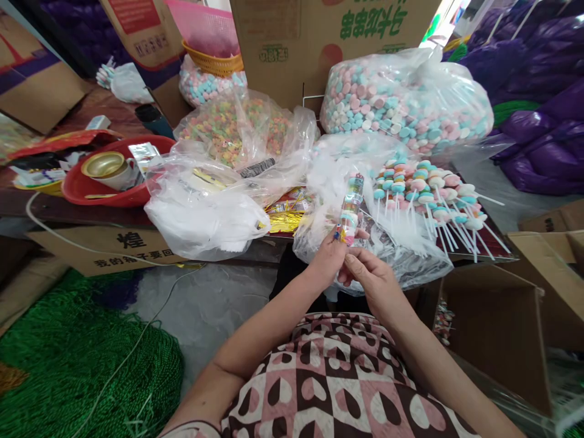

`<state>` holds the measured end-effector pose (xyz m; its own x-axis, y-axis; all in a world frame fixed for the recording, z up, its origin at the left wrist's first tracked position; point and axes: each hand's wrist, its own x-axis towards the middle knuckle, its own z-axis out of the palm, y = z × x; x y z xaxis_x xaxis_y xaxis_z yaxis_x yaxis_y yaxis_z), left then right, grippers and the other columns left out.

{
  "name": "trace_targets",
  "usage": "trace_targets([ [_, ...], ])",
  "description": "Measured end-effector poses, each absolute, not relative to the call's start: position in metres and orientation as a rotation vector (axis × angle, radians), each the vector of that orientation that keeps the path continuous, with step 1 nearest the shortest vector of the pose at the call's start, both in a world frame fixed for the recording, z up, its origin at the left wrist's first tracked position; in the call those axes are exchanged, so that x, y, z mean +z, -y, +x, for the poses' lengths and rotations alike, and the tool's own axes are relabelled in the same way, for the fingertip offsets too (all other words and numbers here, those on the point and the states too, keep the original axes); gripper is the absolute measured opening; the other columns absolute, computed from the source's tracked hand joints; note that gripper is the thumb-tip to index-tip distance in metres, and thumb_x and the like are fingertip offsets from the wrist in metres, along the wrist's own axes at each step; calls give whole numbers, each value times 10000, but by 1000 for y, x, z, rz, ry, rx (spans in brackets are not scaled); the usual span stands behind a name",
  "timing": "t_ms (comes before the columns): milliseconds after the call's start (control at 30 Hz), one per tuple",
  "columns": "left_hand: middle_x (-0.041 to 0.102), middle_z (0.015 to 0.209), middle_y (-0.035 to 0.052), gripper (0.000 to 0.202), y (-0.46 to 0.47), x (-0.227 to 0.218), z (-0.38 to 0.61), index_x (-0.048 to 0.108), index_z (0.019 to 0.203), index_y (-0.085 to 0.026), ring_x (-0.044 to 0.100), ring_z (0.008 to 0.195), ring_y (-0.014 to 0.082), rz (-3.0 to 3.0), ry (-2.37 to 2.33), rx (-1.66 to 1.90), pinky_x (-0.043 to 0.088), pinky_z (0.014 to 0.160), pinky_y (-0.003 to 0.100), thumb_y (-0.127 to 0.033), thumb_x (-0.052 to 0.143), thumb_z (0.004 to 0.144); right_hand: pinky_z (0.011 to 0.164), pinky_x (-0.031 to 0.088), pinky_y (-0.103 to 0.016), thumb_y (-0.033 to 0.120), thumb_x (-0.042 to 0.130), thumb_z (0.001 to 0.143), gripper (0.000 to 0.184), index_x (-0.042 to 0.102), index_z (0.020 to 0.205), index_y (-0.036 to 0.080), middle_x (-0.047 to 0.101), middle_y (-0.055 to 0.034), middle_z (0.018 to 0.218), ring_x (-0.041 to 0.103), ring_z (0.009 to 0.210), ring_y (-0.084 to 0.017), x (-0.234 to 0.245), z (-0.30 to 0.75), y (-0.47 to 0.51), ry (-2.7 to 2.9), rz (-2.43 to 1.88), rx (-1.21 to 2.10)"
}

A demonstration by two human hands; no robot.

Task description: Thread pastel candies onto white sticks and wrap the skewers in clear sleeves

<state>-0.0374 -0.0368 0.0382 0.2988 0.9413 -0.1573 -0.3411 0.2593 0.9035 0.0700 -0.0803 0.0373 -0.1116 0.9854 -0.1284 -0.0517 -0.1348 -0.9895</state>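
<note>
While both hands meet at the bench edge, one wrapped candy skewer [351,207] stands upright between them!

Left hand [329,258] has its grip clenched round the bottom of the skewer's clear sleeve, and right hand [371,277] pinches at the same lower end, fingertips touching the left. Judging by the scene, the job sits somewhere mid-run: a heap of bare skewers [433,194] lies unwrapped just beyond on a plastic sheet, and big bags of loose pastel sweets [406,100] wait behind. Gold twist ties [285,220] lie near the left hand. An open carton [497,328] sits to the right; what it holds I cannot tell.
</note>
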Motion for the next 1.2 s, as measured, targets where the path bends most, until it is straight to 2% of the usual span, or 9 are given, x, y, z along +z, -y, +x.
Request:
trace_targets([
  [133,647,662,16,518,36,30,-37,672,1067,-170,430,323,82,887,-779,891,297,290,214,-590,557,788,505,425,-223,442,811,716,298,666,777,189,605,20,612,520,519,-99,36,64,79,917,-1125,1543],
  [200,608,607,-10,490,34,28,-36,655,1089,-173,398,304,79,918,-799,862,299,300,217,-555,503,823,487,407,-214,429,843,669,314,665,754,185,596,25,603,505,501,-89,34,62,79,831,-1111,1574],
  [333,688,800,3,328,31,29,-40,610,1141,-202,538,489,103,1318,-1183,952,442,497,238,-309,498,852,491,393,-206,401,846,665,303,651,740,183,585,37,594,499,504,-83,28,62,78,778,-1145,1474],
  [467,706,842,63,152,29,31,-46,634,906,-179,657,816,196,1960,-1510,924,482,746,302,-191,488,864,502,404,-212,403,782,761,255,637,803,197,598,48,620,517,509,-87,21,66,78,862,-1131,1343],
  [567,688,788,74,188,29,30,-46,603,788,-184,656,817,214,2291,-1566,855,463,750,323,-175,444,890,500,415,-214,403,732,820,225,624,842,207,584,61,600,509,491,-87,20,69,78,944,-1129,1279],
  [767,682,784,84,235,38,36,-43,636,875,-160,642,787,226,2616,-1471,815,437,759,357,-220,413,921,460,421,-218,430,728,803,249,622,848,210,568,65,588,486,475,-94,12,75,71,928,-1216,1128],
  [967,659,750,35,177,36,51,-56,593,779,-180,604,747,172,2098,-1230,981,440,765,315,-262,480,889,485,452,-233,454,698,844,247,631,880,219,605,51,617,535,502,-107,14,80,70,1053,-1185,1109],
  [1133,668,874,16,363,22,57,-57,543,1150,-192,627,776,125,1093,-933,1143,476,736,257,-462,533,909,488,455,-239,447,689,867,239,626,850,218,609,46,610,542,483,-102,20,76,76,1127,-1163,1141],
  [1200,663,852,6,440,19,56,-52,515,1200,-201,626,705,113,951,-711,1085,482,657,237,-474,612,868,481,450,-239,451,676,878,245,623,829,218,600,46,601,536,476,-102,20,74,77,1163,-1149,1163],
])
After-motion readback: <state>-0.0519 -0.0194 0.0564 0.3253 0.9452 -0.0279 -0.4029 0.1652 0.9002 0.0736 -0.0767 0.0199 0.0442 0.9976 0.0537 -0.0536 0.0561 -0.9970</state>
